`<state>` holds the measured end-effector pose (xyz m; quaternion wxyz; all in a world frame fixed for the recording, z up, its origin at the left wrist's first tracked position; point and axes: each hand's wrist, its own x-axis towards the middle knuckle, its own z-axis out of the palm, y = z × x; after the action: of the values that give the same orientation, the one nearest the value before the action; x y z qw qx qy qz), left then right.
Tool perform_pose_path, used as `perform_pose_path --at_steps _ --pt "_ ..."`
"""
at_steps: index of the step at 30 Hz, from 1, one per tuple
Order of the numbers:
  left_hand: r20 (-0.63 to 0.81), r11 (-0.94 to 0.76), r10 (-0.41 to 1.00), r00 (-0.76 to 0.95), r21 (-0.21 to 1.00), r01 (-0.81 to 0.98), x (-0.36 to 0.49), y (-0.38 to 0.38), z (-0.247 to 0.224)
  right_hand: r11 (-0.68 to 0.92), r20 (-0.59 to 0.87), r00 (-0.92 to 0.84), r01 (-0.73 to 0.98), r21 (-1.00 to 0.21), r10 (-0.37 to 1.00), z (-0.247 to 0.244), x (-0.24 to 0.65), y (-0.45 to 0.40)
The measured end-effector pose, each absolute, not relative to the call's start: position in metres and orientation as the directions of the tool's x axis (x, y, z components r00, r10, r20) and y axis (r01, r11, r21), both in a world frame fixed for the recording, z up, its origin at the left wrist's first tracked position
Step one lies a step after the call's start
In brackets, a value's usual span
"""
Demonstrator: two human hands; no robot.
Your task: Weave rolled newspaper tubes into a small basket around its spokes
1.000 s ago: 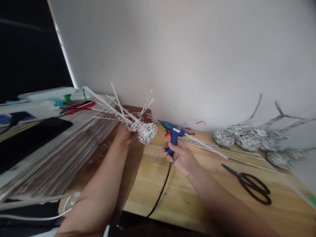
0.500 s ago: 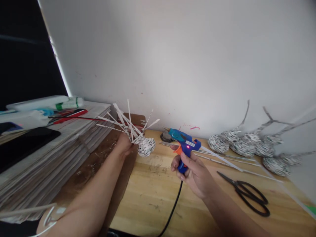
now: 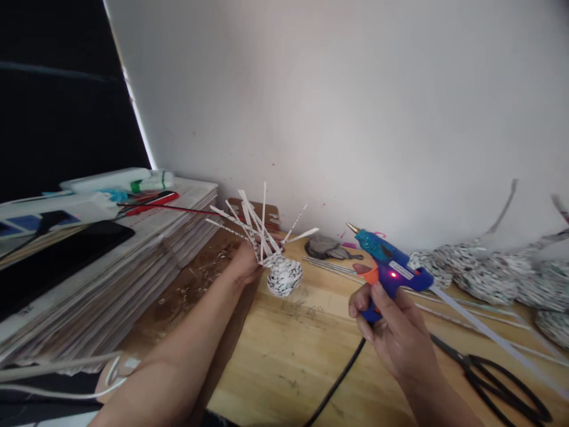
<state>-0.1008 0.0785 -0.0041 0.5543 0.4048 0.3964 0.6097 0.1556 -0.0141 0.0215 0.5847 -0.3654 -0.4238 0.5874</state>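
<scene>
My left hand point(image 3: 247, 261) grips a small woven paper piece point(image 3: 284, 276), a rounded body with several loose paper strips fanning upward from its neck. Part of the fingers is hidden behind the strips. In my right hand point(image 3: 391, 320) is a blue glue gun point(image 3: 386, 261) with an orange trigger, a lit red light and a metal nozzle pointing up and left. A white glue stick point(image 3: 484, 329) trails from its rear, and a black cord point(image 3: 340, 379) hangs below its handle. The gun and the woven piece are apart.
Several woven paper pieces point(image 3: 493, 276) lie against the wall at right. Black scissors point(image 3: 502, 379) and thin paper rods point(image 3: 329, 266) rest on the wooden table point(image 3: 284, 356). A dark cloth-like item point(image 3: 326, 246) sits behind. Stacked paper point(image 3: 178, 249) holds a black phone-like slab point(image 3: 66, 261) at left.
The view has shifted, so most things sit elsewhere in the picture. My right hand has moved the glue gun farther right from the woven piece. Both hands keep their hold.
</scene>
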Motion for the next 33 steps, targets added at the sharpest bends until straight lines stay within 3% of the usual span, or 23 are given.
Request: perform_pose_path --at_steps 6,11,17,22,33 --pt "-0.024 0.029 1.0 0.02 0.936 -0.351 -0.091 0.073 -0.007 0.132 0.129 -0.211 0.0 -0.991 0.969 0.017 0.154 -0.029" --pt "-0.064 0.057 0.998 -0.013 0.95 -0.306 -0.089 0.072 -0.006 0.155 0.135 -0.211 0.081 -0.985 0.968 0.023 0.151 -0.034" --pt "-0.05 0.047 0.999 -0.001 0.956 -0.289 -0.088 0.071 -0.008 -0.062 -0.036 -0.243 -0.1 -0.993 0.969 0.021 0.151 -0.029" --pt "-0.052 0.059 0.998 0.03 0.952 -0.3 -0.087 0.071 -0.01 -0.287 -0.214 -0.247 -0.314 -0.905 0.945 0.02 0.152 -0.024" --pt "-0.032 0.045 0.998 0.046 0.945 -0.325 -0.086 0.073 -0.011 -0.351 -0.247 -0.301 -0.368 -0.861 0.921 0.016 0.155 -0.014"
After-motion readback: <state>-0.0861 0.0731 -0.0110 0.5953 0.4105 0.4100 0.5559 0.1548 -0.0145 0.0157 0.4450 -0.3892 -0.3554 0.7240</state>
